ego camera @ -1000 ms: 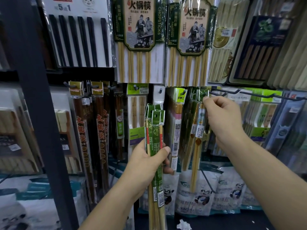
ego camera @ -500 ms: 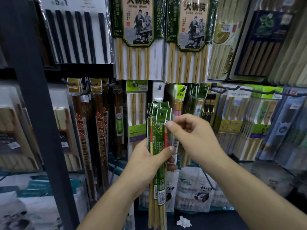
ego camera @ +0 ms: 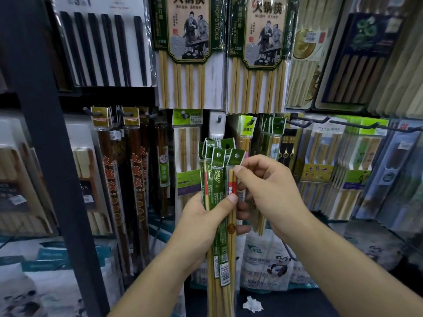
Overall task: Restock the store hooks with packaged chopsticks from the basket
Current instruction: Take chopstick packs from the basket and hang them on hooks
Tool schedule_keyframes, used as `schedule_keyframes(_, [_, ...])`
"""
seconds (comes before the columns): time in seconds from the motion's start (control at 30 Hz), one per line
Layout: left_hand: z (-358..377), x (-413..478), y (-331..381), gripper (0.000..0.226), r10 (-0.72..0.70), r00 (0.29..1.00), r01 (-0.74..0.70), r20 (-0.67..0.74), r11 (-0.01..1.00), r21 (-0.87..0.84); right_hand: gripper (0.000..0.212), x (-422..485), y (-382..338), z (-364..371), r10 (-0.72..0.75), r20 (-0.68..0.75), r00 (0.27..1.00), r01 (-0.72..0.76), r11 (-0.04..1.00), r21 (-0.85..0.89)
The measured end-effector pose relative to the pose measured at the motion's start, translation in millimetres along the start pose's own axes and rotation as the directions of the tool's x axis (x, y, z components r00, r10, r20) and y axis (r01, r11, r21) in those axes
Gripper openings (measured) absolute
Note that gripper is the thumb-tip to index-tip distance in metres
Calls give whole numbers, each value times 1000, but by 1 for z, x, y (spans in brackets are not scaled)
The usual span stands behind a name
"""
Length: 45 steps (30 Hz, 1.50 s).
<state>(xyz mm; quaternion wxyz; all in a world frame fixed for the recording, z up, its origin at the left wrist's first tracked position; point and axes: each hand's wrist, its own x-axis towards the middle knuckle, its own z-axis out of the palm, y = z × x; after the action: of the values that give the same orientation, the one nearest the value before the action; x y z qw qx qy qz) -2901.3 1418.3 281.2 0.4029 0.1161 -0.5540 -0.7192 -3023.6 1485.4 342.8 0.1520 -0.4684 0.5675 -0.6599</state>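
A person's left hand (ego camera: 196, 225) grips a bundle of packaged chopsticks (ego camera: 216, 197) upright, with the thumb pressed across the front and the fingers wrapped behind. The long axis runs straight up and down. The green header cards fan out above the fist and the bamboo tips hang well below it.

The right hand (ego camera: 270, 191) is the nearer one to the display. It pinches the front pack (ego camera: 231, 216) between thumb and forefinger just under its header card, at the right edge of the bundle. That pack touches the others and has not yet come free.

The hang hole (ego camera: 237, 155) in its card sits just above the pinch. The likely target hook (ego camera: 278, 122) lies above and to the right of the pinch, further back, and already carries matching green packs (ego camera: 266, 138). Judging from this, the pack has to rise, travel right and meet the hook tip with its hole.

Room is tight, with other hanging packs close on both sides of the hook. Large chopstick cards (ego camera: 190, 53) hang overhead. A dark shelf post (ego camera: 45, 133) stands well to the left of the grip. No basket is in view.
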Motion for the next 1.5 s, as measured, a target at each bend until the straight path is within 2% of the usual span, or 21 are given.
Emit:
schedule_keyframes(0.17, [1, -1, 2, 24, -16, 1000, 16, -4, 1000, -10, 17, 3, 2, -7, 36, -64, 997, -32, 997, 64])
schedule_keyframes(0.3, [-2, 1, 2, 21, -2, 998, 10, -62, 992, 123, 21, 8, -4, -16, 30, -105, 994, -18, 994, 108])
schedule_keyframes(0.37, [-2, 1, 2, 18, -8, 997, 14, -80, 997, 79, 24, 17, -11, -25, 2, -159, 987, 17, 993, 117])
schedule_keyframes(0.5, [-4, 0, 3, 4, -11, 996, 14, -89, 999, 34, 26, 33, -20, -39, -76, -271, 960, 82, 997, 13])
schedule_keyframes(0.6, [-4, 1, 4, 14, -10, 997, 15, -81, 998, 59, 27, 41, -22, -43, -106, -314, 943, 97, 994, -46])
schedule_keyframes(0.8, [-4, 2, 2, 2, -27, 996, 32, -80, 998, 52, 26, 48, -20, -45, -98, -331, 938, 72, 993, -90])
schedule_keyframes(0.93, [-3, 3, 2, 13, -15, 997, 19, -70, 998, 58, 24, 51, -17, -45, -98, -347, 933, 57, 990, -126])
schedule_keyframes(1.03, [-3, 4, 1, 1, -1, 998, 5, -70, 998, 57, 23, 53, -12, -44, -96, -354, 930, 48, 989, -141])
schedule_keyframes(1.2, [-3, 4, 2, 28, 31, 999, -29, -42, 998, 64, 17, 49, -1, -43, -102, -379, 920, 55, 989, -134])
schedule_keyframes(1.3, [-5, 5, 2, 32, 39, 998, -36, -40, 996, 75, 14, 39, 2, -37, -128, -416, 901, 78, 988, -134])
schedule_keyframes(1.37, [-5, 5, 1, 28, 36, 999, -33, -38, 996, 80, 14, 29, 1, -30, -144, -360, 922, 100, 986, -136])
schedule_keyframes(1.5, [-3, 3, 0, 11, 44, 999, -42, -17, 993, 108, 10, 9, -2, -14, -157, -72, 985, 146, 980, -135])
